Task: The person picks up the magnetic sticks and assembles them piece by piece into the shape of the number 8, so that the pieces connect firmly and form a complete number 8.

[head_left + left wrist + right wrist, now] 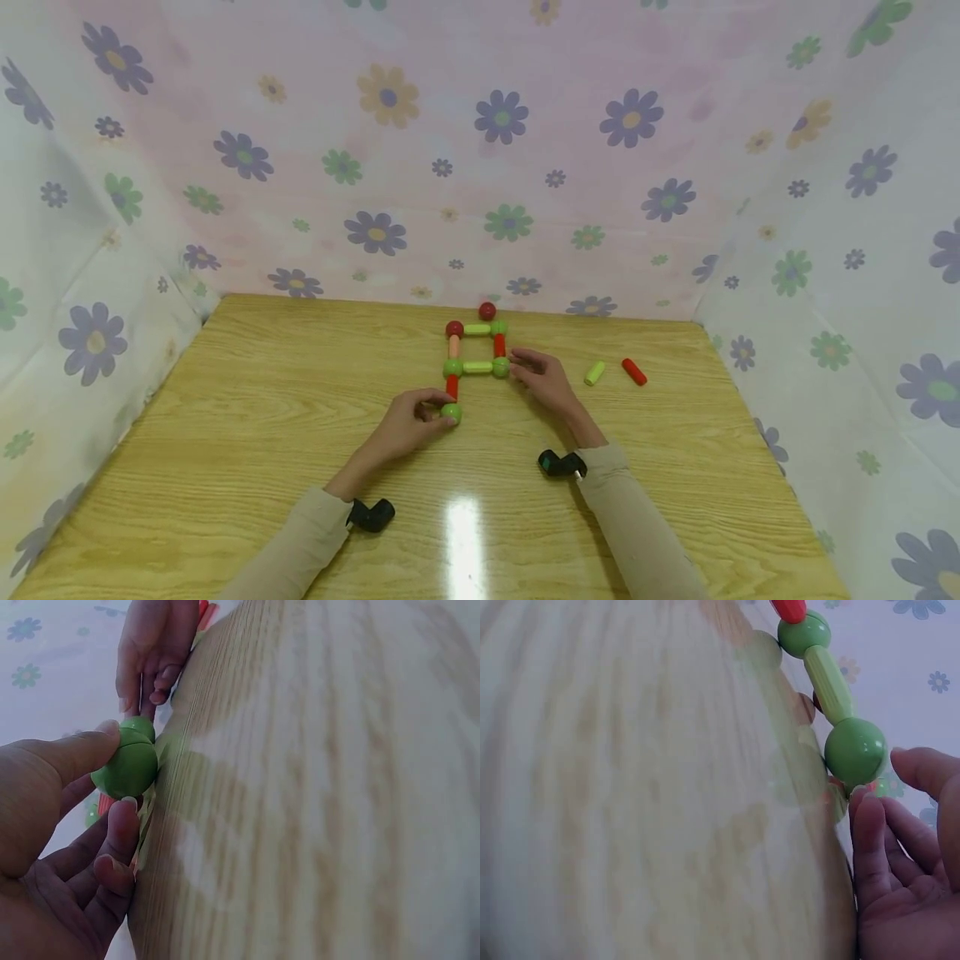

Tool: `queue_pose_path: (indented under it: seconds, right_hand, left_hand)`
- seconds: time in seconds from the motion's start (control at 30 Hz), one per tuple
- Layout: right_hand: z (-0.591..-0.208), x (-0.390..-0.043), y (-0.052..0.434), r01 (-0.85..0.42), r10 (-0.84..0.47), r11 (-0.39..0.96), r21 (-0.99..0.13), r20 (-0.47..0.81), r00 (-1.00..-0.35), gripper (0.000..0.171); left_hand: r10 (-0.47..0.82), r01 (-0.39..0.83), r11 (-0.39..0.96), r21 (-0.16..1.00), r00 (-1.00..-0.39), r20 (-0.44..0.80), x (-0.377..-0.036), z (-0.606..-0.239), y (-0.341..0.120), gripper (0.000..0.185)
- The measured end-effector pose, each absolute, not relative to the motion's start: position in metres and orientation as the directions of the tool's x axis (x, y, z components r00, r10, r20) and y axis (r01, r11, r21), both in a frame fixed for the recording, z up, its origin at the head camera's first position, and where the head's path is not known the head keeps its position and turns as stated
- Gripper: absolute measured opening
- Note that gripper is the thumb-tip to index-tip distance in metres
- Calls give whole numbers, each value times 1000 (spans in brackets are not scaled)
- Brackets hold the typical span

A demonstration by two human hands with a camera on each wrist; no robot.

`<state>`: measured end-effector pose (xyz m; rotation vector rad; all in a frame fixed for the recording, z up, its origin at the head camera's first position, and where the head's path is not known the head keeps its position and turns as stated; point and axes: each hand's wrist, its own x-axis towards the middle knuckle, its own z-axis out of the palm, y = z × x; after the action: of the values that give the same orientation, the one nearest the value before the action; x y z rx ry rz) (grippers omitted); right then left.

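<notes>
A toy frame of balls and rods lies on the table, its upper part a square. Low on its left side, my left hand (408,425) pinches a green ball (127,769) between thumb and fingers. A red rod (452,388) links that ball to another green ball (452,367). Beside the square's near right green ball (856,751) is my right hand (546,382), thumb and fingertips spread close around it. Yellow-green rods (477,367), a peach rod (453,347), a second red rod (499,346) and a dark red ball (454,329) make up the square's other parts.
Behind the square sits a loose dark red ball (487,311). Right of the right hand lie a yellow-green rod (595,372) and a red rod (633,371). Flowered cloth (450,192) walls the wooden table (262,400) at the back and both sides.
</notes>
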<state>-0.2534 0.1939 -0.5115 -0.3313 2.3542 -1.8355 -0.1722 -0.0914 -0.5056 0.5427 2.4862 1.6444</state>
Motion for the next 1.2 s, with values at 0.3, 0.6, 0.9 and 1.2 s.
queue_pose_path:
  seconds: [0.3, 0.6, 0.9, 1.2]
  right_hand:
    - [-501, -249, 228, -167, -116, 196, -966, 146, -982, 36]
    - [-459, -233, 287, -188, -133, 335, -923, 151, -979, 34]
    - [-477, -232, 325, -98, -166, 532, -841, 10, -986, 46]
    - [-495, -229, 328, -78, -165, 520, -850, -10, -986, 47]
  left_hand:
    - [338, 229, 343, 911, -935, 108, -173, -510, -91, 28]
    - [330, 186, 325, 927, -941, 73, -171, -505, -90, 28]
    - [319, 134, 331, 934, -947, 23, -175, -511, -96, 27]
    - [307, 89, 316, 944, -952, -13, -178, -514, -96, 29]
